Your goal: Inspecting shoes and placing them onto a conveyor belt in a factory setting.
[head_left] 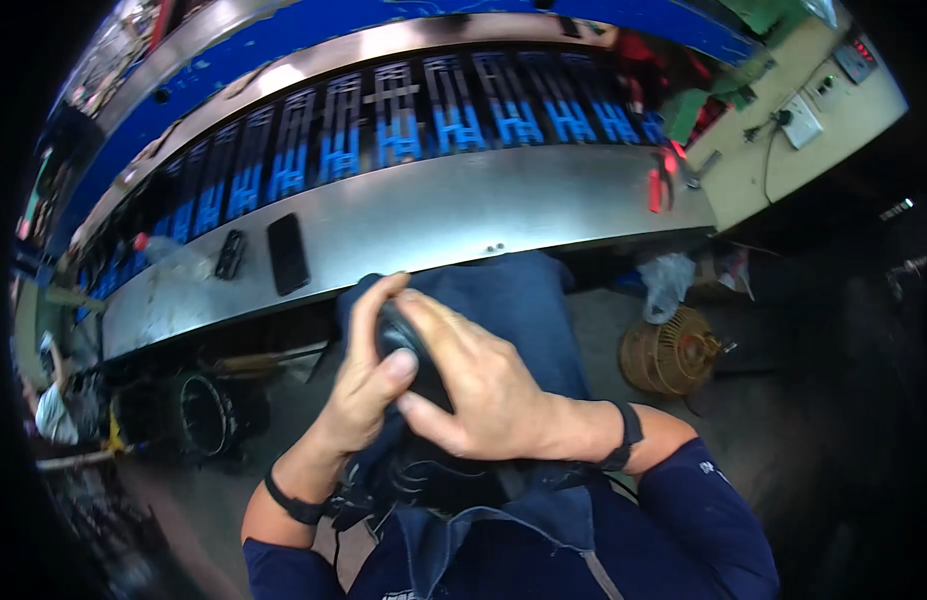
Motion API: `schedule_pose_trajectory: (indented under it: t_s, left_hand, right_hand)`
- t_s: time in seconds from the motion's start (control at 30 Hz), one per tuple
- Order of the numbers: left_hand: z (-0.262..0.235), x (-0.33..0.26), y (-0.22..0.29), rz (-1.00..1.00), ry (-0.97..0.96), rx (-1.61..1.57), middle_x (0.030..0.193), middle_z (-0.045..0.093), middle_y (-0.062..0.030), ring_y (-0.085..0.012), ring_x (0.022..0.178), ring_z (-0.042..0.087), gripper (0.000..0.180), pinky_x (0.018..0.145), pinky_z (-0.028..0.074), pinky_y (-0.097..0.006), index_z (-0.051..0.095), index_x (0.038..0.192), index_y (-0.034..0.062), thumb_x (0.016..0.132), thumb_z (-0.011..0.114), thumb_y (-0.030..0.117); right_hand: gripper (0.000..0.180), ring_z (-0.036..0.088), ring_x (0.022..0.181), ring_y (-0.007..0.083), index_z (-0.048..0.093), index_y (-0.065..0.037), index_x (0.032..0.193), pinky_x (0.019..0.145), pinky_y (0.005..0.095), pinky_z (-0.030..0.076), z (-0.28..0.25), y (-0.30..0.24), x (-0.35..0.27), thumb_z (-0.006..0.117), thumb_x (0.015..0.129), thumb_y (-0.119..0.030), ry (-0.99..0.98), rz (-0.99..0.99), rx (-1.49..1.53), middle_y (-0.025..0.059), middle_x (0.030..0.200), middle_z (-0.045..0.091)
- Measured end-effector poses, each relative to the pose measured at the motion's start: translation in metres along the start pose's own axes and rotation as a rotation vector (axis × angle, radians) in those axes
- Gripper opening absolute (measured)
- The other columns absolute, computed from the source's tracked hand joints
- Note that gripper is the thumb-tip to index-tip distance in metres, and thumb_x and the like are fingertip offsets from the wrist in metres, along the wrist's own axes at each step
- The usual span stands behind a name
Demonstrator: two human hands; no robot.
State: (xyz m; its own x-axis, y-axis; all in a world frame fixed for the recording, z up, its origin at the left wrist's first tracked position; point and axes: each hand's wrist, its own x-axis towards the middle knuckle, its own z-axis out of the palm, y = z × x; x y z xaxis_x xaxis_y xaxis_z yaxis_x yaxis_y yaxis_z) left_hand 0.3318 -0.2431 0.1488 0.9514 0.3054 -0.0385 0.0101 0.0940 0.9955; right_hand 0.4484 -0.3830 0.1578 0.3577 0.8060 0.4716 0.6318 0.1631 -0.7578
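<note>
A black object is clasped by left hand and right hand near the edge of the worktop, mostly open beyond.

On the steel bench we see a black smartphone; left of it, a black device, then a clear bottle; right of it, small bits, then a red-handled tool.

Phone on bench (pliers right)

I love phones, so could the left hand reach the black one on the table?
Probably yes: nothing seems to block the left hand from the black phone, though it's busy holding a dark object with the right hand.
</note>
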Motion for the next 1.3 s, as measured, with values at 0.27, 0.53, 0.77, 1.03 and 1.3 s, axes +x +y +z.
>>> schedule_pose_trajectory:
  t_s: [0.27,0.53,0.77,1.03,1.3]
  left_hand:
    - [0.02,0.001,-0.009,0.071,0.266,0.148,0.134,0.046,-0.0125,-0.0213,0.124,0.045,0.068,0.111,0.032,-0.036,0.041,0.14,0.0013,0.092,0.056,0.047]
    - [-0.024,0.008,-0.075,0.014,0.365,-0.198,0.092,0.053,-0.0069,-0.0147,0.078,0.054,0.038,0.072,0.051,-0.032,0.049,0.111,0.0099,0.095,0.062,0.042]
    - [-0.036,0.045,-0.095,-0.327,0.677,-0.543,0.103,0.066,-0.0103,-0.0208,0.092,0.065,0.047,0.086,0.053,-0.033,0.063,0.109,0.0009,0.1,0.05,0.045]
    - [0.03,-0.004,-0.108,-0.22,-0.176,0.821,0.116,0.061,-0.0256,-0.0378,0.105,0.065,0.081,0.092,0.053,-0.045,0.049,0.133,-0.0039,0.079,0.081,0.047]
    - [0.055,0.043,-0.169,0.326,-0.274,0.465,0.131,0.056,-0.0206,-0.0396,0.115,0.059,0.088,0.097,0.049,-0.046,0.042,0.134,0.0005,0.069,0.088,0.038]
  right_hand:
    - [0.082,0.054,0.123,0.0507,0.029,0.019,0.141,0.104,0.0462,0.048,0.018,0.002,-0.013,0.072,0.079,-0.013,0.063,-0.005,-0.024,0.0407,0.131,0.05]
    - [0.079,0.051,0.128,0.0458,0.022,0.013,0.15,0.107,0.0464,0.044,0.009,0.015,-0.083,0.064,0.093,-0.021,-0.279,0.13,0.009,0.0362,0.144,0.041]
    - [0.065,0.051,0.129,0.0393,0.034,0.006,0.148,0.108,0.0435,0.041,-0.032,0.037,-0.133,0.046,0.103,-0.04,-0.286,0.371,0.237,0.0259,0.143,0.047]
    - [0.052,0.065,0.101,0.0286,0.07,0.007,0.097,0.097,0.0376,0.047,-0.122,0.104,-0.117,0.033,0.106,-0.028,0.286,0.612,0.244,0.0196,0.104,0.071]
    - [0.055,0.066,0.095,0.0256,0.069,0.008,0.09,0.089,0.0356,0.05,-0.069,0.162,-0.138,0.037,0.105,-0.034,0.438,0.837,0.447,0.0206,0.102,0.071]
